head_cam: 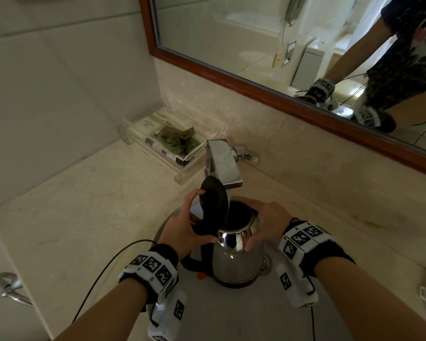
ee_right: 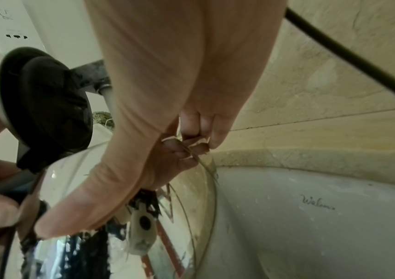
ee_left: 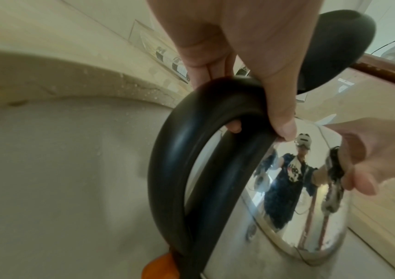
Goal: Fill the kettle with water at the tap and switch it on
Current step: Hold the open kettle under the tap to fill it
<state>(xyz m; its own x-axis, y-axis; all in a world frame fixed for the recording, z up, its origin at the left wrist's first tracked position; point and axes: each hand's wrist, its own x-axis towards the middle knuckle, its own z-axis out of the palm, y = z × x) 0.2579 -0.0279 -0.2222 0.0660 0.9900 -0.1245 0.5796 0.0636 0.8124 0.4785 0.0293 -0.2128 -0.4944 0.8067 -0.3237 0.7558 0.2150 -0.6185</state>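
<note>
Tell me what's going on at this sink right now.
A person is holding a steel kettle in the basin, right under the tap. The left hand grips the black handle and the right hand steadies the body near the rim. The lid is flipped up and the mouth sits below the spout. Whether water is running is hard to tell. The kettle isn't on a power base, so switching on comes later.

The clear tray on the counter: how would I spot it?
Start at the wood-framed mirror and drop to the tap. The clear tray sits left of it in the wall corner, see-through, holding something green.
</note>
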